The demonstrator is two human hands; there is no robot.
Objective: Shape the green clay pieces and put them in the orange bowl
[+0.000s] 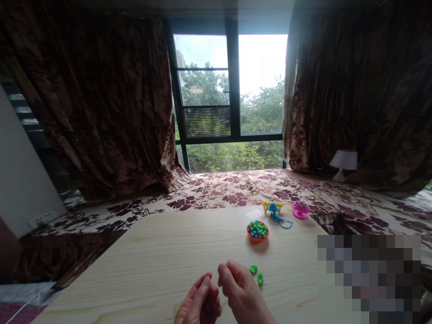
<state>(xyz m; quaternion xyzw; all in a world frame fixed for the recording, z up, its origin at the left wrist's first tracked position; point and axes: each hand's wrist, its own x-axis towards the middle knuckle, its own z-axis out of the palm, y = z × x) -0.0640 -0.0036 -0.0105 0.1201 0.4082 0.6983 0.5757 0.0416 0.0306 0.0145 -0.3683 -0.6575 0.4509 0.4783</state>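
Observation:
My left hand (200, 300) is raised at the near middle of the table, its fingers curled in and thumb pressed against them. Close beside it on the right is my right hand (242, 288), also closed, with thumb and forefinger pinched. Only a narrow gap separates the two. Anything inside either hand is hidden or too small to make out. Just past my right hand lie two small bright green pieces, one rounded (253, 269) and one longer (260, 279). Farther off stands an orange bowl (257, 240) heaped with small green and blue balls (258, 229).
At the far right of the wooden table (151, 252) stand a blue mushroom-shaped piece (273, 209) with a blue cord, a yellow figure (266, 204) and a pink hat-shaped piece (300, 209). Beyond the edge, patterned cloth spreads toward the window. A white lamp (344, 160) stands right.

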